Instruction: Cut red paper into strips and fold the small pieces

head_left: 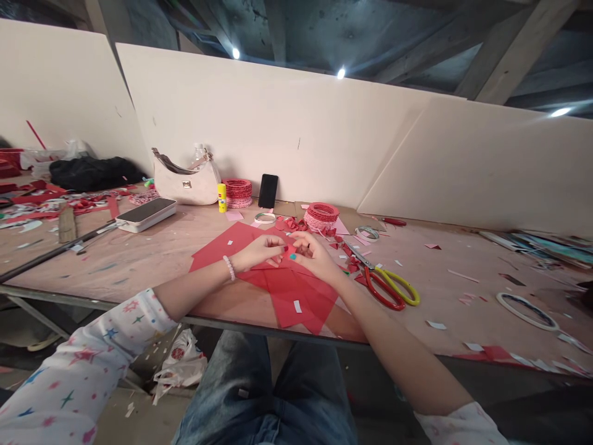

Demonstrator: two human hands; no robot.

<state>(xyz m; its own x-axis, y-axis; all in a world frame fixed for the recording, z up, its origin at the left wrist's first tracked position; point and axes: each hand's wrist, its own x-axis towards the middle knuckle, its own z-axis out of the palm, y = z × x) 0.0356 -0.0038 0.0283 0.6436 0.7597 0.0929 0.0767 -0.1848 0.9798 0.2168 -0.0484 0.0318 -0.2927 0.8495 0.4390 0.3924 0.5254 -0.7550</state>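
Observation:
My left hand (262, 250) and my right hand (311, 253) meet over a stack of red paper sheets (296, 293) near the table's front edge. Both hands have their fingers curled and pinched together around a small red paper piece (287, 250) held between them. A bead bracelet circles my left wrist. Scissors (386, 284) with one red and one yellow handle lie just right of my right hand. Small red paper scraps (345, 253) are scattered beyond my fingers.
On the wooden table (152, 253) stand a beige handbag (188, 180), a yellow glue stick (222, 198), a black phone (267, 191), red paper rings (321, 216), tape rolls (525, 309) and a white box (146, 214). White boards wall the back.

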